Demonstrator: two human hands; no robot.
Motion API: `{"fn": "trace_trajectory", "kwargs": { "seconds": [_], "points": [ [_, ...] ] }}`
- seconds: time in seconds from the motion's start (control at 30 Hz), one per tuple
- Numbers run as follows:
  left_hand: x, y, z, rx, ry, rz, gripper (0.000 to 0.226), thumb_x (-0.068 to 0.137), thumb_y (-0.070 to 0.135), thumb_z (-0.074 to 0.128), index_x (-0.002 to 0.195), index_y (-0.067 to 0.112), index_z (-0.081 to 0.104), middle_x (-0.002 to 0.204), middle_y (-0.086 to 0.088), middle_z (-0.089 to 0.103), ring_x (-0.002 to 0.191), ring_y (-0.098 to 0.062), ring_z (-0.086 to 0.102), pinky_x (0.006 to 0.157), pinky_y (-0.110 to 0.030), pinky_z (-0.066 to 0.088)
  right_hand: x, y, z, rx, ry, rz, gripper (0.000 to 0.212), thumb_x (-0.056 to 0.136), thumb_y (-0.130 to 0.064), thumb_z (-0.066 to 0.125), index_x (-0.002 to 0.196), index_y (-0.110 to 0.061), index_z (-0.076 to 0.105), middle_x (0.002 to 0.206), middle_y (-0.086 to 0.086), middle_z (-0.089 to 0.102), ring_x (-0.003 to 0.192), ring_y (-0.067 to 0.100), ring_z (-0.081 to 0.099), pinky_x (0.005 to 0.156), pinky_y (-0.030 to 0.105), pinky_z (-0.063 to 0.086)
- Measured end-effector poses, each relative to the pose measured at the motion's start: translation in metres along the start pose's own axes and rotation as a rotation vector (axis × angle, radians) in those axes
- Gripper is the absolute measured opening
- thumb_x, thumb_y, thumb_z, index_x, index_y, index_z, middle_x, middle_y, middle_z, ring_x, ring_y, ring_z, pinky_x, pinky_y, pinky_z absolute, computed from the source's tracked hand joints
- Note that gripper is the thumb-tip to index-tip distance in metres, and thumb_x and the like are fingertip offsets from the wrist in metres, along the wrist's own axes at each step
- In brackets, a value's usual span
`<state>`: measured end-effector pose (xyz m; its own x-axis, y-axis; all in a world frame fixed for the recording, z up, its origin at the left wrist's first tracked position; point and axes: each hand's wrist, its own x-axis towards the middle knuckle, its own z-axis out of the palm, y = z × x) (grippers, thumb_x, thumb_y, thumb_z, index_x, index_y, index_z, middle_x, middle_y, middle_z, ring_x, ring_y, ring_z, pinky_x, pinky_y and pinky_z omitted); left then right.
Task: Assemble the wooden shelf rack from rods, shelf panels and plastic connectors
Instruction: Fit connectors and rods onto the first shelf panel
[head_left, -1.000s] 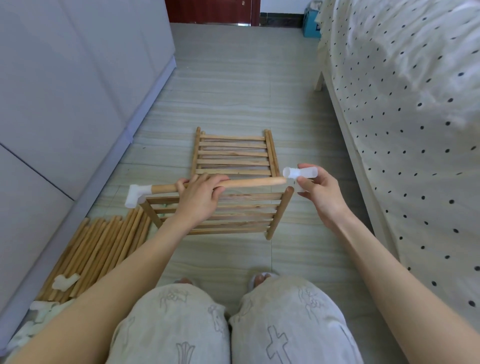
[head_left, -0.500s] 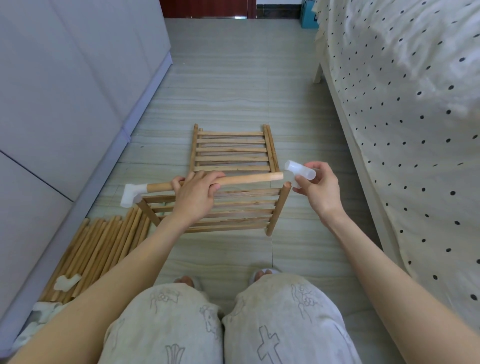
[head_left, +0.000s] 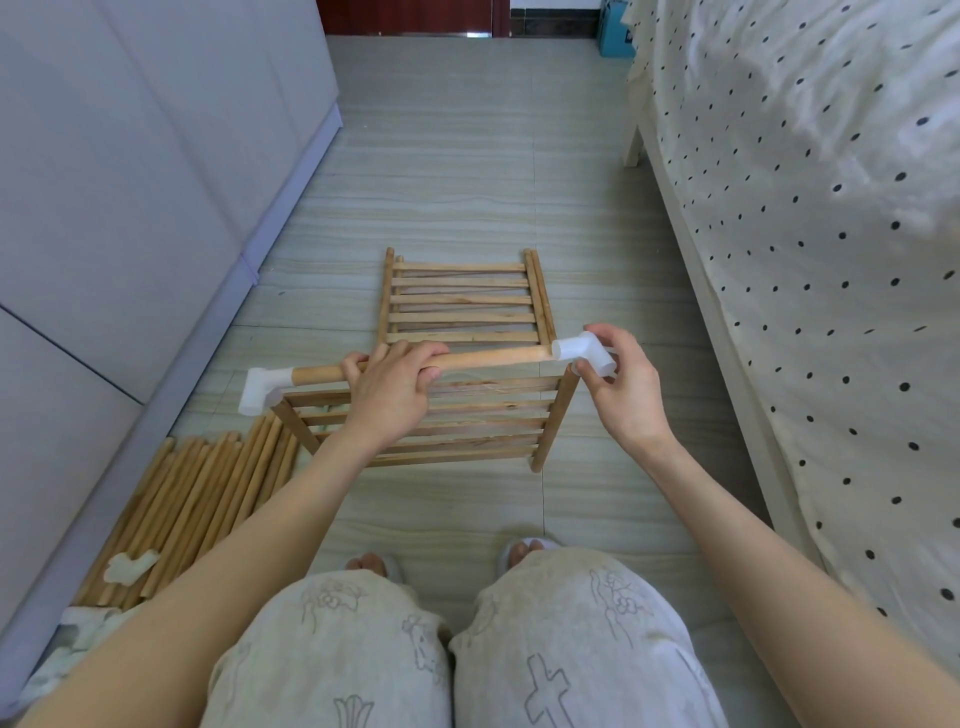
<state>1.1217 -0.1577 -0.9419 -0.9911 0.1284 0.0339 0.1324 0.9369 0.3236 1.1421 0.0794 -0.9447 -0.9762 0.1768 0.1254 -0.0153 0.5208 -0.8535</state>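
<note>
1. The left hand (head_left: 387, 387) has its fingers curled over one wooden rod (head_left: 415, 364), held level above the floor (head_left: 467, 156)
2. The right hand (head_left: 621, 387) pinches one white elbow connector (head_left: 582, 353) at the rod's right end; whether it is fully seated on the rod, I cannot tell
3. A second white connector (head_left: 260, 389) caps the rod's left end, so two connectors are on this rod
4. Two slatted shelf panels lie on the floor: the near panel (head_left: 493, 421) just under the rod, the far panel (head_left: 462, 299) beyond it
5. A pile of spare rods (head_left: 192, 509) lies to the left by the cabinet (head_left: 130, 182); too many overlap to count
6. One loose white connector (head_left: 130, 566) rests on that pile; more white pieces (head_left: 47, 675) sit at the lower left, blurred
7. A dotted bedspread (head_left: 831, 260) hangs at right
</note>
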Motion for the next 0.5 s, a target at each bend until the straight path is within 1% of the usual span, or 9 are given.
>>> {"fn": "trace_trajectory", "kwargs": {
  "seconds": [0.1, 0.17, 0.23, 0.37, 0.43, 0.5],
  "points": [
    [0.001, 0.002, -0.002, -0.006, -0.006, -0.009, 0.029, 0.100, 0.026, 0.036, 0.125, 0.034, 0.050, 0.122, 0.009, 0.054, 0.113, -0.017, 0.040, 0.092, -0.035, 0.017, 0.000, 0.000, 0.001, 0.011, -0.021, -0.002, 0.036, 0.091, -0.008, 0.058, 0.126, -0.014, 0.050, 0.112, -0.009, 0.053, 0.095, 0.006, 0.050, 0.069, -0.001, 0.038],
    [0.003, 0.003, -0.004, -0.017, -0.014, -0.017, 0.029, 0.099, 0.025, 0.038, 0.124, 0.034, 0.050, 0.122, 0.010, 0.054, 0.113, -0.017, 0.040, 0.092, -0.035, 0.017, 0.000, 0.001, 0.001, 0.017, -0.020, -0.003, 0.034, 0.092, -0.009, 0.058, 0.124, -0.014, 0.049, 0.108, -0.008, 0.053, 0.085, 0.004, 0.051, 0.065, -0.001, 0.039],
    [0.004, 0.004, -0.005, -0.031, -0.021, -0.024, 0.029, 0.099, 0.024, 0.039, 0.123, 0.034, 0.050, 0.123, 0.010, 0.054, 0.114, -0.017, 0.040, 0.095, -0.037, 0.017, -0.002, 0.003, 0.001, 0.017, -0.031, 0.000, 0.032, 0.092, -0.010, 0.058, 0.122, -0.016, 0.048, 0.105, -0.007, 0.054, 0.083, 0.006, 0.052, 0.062, 0.001, 0.040],
    [0.002, 0.008, -0.004, 0.025, -0.065, 0.020, 0.036, 0.098, 0.024, 0.039, 0.131, 0.036, 0.044, 0.129, 0.008, 0.050, 0.120, -0.018, 0.038, 0.105, -0.044, 0.014, -0.005, 0.004, 0.005, -0.008, -0.064, -0.012, 0.031, 0.092, -0.009, 0.057, 0.121, -0.015, 0.047, 0.105, -0.007, 0.053, 0.086, 0.006, 0.052, 0.062, 0.003, 0.041],
    [0.002, 0.011, -0.005, 0.068, -0.081, 0.076, 0.042, 0.096, 0.025, 0.039, 0.137, 0.035, 0.039, 0.131, 0.005, 0.048, 0.122, -0.018, 0.039, 0.107, -0.044, 0.013, -0.004, 0.001, 0.007, -0.007, -0.061, -0.007, 0.031, 0.092, -0.008, 0.056, 0.121, -0.014, 0.047, 0.106, -0.007, 0.052, 0.090, 0.009, 0.051, 0.067, 0.009, 0.038],
    [0.005, 0.017, -0.006, 0.093, -0.094, 0.148, 0.044, 0.096, 0.029, 0.039, 0.140, 0.033, 0.034, 0.133, 0.004, 0.047, 0.123, -0.017, 0.041, 0.107, -0.043, 0.015, -0.004, 0.001, 0.008, 0.000, -0.068, 0.000, 0.031, 0.092, -0.008, 0.055, 0.120, -0.014, 0.045, 0.107, -0.008, 0.051, 0.092, 0.010, 0.051, 0.071, 0.014, 0.037]
  ]
}}
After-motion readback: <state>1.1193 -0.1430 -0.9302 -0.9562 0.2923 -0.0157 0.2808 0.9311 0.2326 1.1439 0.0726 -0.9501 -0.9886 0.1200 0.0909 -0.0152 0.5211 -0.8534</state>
